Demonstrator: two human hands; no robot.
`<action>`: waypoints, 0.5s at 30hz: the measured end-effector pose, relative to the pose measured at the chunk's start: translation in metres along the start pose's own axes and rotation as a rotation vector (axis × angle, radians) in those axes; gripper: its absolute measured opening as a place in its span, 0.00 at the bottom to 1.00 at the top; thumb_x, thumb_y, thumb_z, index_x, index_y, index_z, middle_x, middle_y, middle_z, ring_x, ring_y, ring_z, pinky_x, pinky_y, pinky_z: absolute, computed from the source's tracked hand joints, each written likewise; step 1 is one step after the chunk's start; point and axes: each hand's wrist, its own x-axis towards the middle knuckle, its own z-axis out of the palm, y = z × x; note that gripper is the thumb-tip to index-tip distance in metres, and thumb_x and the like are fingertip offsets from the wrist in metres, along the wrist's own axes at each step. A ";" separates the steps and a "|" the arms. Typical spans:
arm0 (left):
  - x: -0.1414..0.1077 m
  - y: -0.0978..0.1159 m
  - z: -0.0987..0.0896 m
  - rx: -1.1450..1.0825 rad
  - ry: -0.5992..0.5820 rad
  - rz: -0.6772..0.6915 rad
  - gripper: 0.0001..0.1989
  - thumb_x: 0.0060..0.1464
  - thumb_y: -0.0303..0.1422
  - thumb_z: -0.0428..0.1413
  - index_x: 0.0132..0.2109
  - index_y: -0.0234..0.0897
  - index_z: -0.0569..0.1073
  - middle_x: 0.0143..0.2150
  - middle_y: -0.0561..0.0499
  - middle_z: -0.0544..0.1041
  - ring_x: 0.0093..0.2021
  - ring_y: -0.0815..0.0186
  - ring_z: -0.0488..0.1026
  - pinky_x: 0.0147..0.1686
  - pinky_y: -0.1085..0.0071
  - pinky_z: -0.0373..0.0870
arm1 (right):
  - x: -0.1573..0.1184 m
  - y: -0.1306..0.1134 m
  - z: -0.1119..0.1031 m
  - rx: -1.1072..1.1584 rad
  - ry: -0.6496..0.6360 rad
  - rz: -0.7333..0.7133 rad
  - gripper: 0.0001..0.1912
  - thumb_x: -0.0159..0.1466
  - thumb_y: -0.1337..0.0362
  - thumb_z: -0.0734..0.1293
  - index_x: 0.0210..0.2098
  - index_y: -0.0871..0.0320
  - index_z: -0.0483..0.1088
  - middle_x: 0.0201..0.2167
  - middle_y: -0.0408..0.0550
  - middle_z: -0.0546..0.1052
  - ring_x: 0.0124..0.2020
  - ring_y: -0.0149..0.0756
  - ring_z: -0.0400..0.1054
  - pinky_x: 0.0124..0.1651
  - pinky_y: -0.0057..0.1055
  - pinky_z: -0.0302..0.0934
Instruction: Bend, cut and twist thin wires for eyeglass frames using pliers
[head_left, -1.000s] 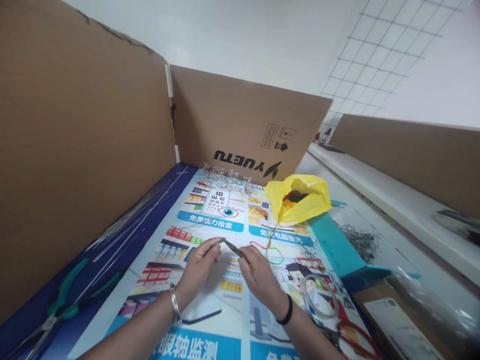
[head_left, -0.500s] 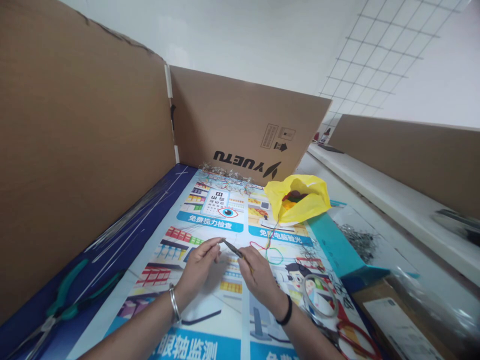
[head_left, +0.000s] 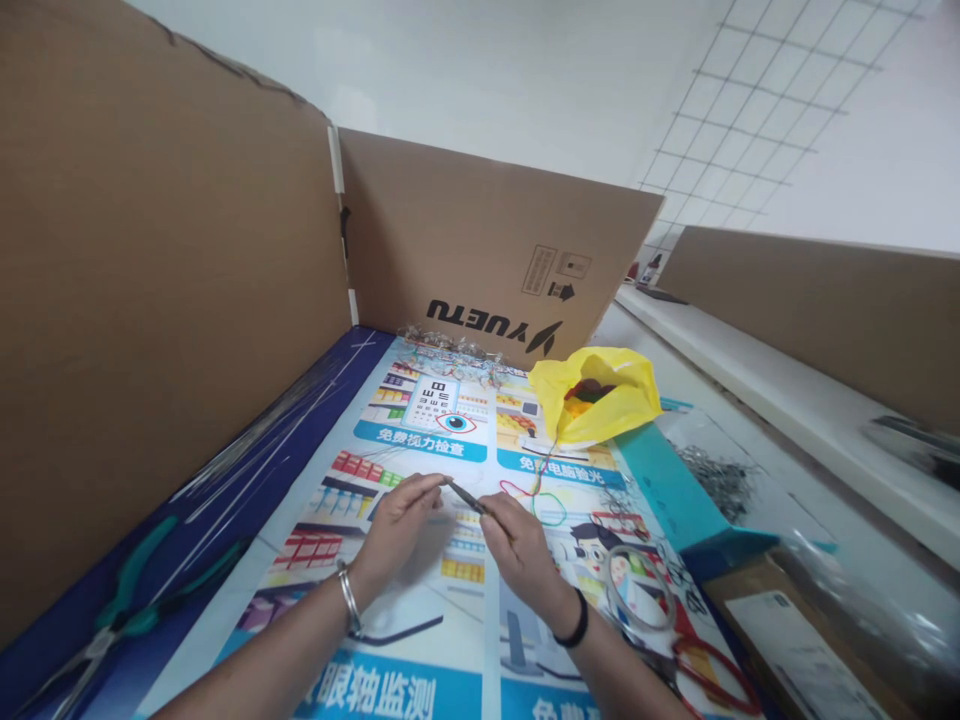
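My right hand [head_left: 517, 550] is closed round a slim dark pointed tool that looks like tweezers [head_left: 466, 497]. The tool slants up and left, and its tip meets the fingertips of my left hand [head_left: 401, 525]. Thumb and forefinger of the left hand are pinched together at that tip. Whatever lies between them is too small to make out. Both hands hover over a printed poster sheet [head_left: 465, 625] that covers the table. Just beyond the right hand lie loops of red and green thread [head_left: 551, 510], running to a yellow bag [head_left: 551, 385] with coloured contents.
Green-handled pliers [head_left: 124, 600] lie at the left, near thin wires [head_left: 277, 420]. Red-handled scissors [head_left: 712, 670] and a clear tape roll [head_left: 641, 590] are at the right. Cardboard panels [head_left: 465, 220] wall the left and back. Small metal pieces [head_left: 712, 480] are heaped at the right.
My right hand has turned slightly on the tool, and its fingers now cover more of the rear end. My left hand stays nearly in place at the tip.
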 end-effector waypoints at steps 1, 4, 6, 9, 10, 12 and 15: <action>0.001 -0.001 -0.001 0.024 0.002 0.031 0.11 0.55 0.35 0.52 0.42 0.40 0.77 0.32 0.51 0.74 0.36 0.67 0.71 0.40 0.71 0.66 | 0.001 -0.001 0.000 0.028 -0.009 0.024 0.10 0.66 0.64 0.56 0.37 0.58 0.68 0.30 0.47 0.71 0.32 0.33 0.64 0.36 0.30 0.59; 0.003 -0.005 -0.004 0.079 0.009 0.132 0.10 0.55 0.35 0.52 0.40 0.39 0.77 0.37 0.48 0.76 0.42 0.64 0.71 0.45 0.68 0.66 | 0.002 -0.004 -0.002 0.134 -0.051 0.106 0.13 0.66 0.61 0.56 0.32 0.59 0.68 0.27 0.46 0.70 0.30 0.32 0.64 0.34 0.28 0.58; 0.005 -0.005 -0.005 0.109 0.018 0.188 0.10 0.55 0.34 0.52 0.38 0.39 0.78 0.39 0.47 0.77 0.44 0.63 0.71 0.47 0.66 0.66 | 0.003 -0.006 -0.002 0.238 -0.095 0.174 0.17 0.66 0.57 0.55 0.29 0.59 0.68 0.25 0.45 0.68 0.28 0.31 0.62 0.32 0.27 0.56; 0.006 -0.004 -0.006 0.161 0.031 0.247 0.10 0.55 0.34 0.52 0.37 0.40 0.78 0.38 0.47 0.78 0.42 0.63 0.72 0.45 0.65 0.67 | 0.001 -0.007 -0.001 0.472 -0.158 0.345 0.20 0.65 0.52 0.55 0.30 0.60 0.69 0.23 0.43 0.66 0.22 0.27 0.56 0.25 0.25 0.51; 0.007 -0.004 -0.006 0.175 0.032 0.271 0.10 0.55 0.33 0.52 0.37 0.40 0.78 0.38 0.47 0.78 0.42 0.63 0.72 0.45 0.65 0.67 | 0.000 -0.007 0.000 0.560 -0.175 0.415 0.21 0.65 0.51 0.56 0.31 0.61 0.70 0.23 0.43 0.66 0.21 0.25 0.55 0.23 0.24 0.49; 0.007 -0.004 -0.007 0.194 0.026 0.311 0.10 0.56 0.32 0.51 0.38 0.40 0.77 0.38 0.47 0.78 0.42 0.64 0.72 0.45 0.65 0.67 | -0.001 -0.006 0.003 0.726 -0.207 0.548 0.22 0.63 0.48 0.58 0.34 0.62 0.71 0.22 0.43 0.66 0.19 0.23 0.53 0.20 0.22 0.45; 0.008 -0.004 -0.008 0.213 0.016 0.340 0.10 0.56 0.31 0.50 0.38 0.40 0.77 0.38 0.47 0.79 0.41 0.64 0.72 0.44 0.64 0.67 | -0.002 -0.003 0.005 0.915 -0.260 0.698 0.23 0.60 0.47 0.61 0.34 0.63 0.71 0.21 0.44 0.68 0.16 0.21 0.54 0.17 0.20 0.42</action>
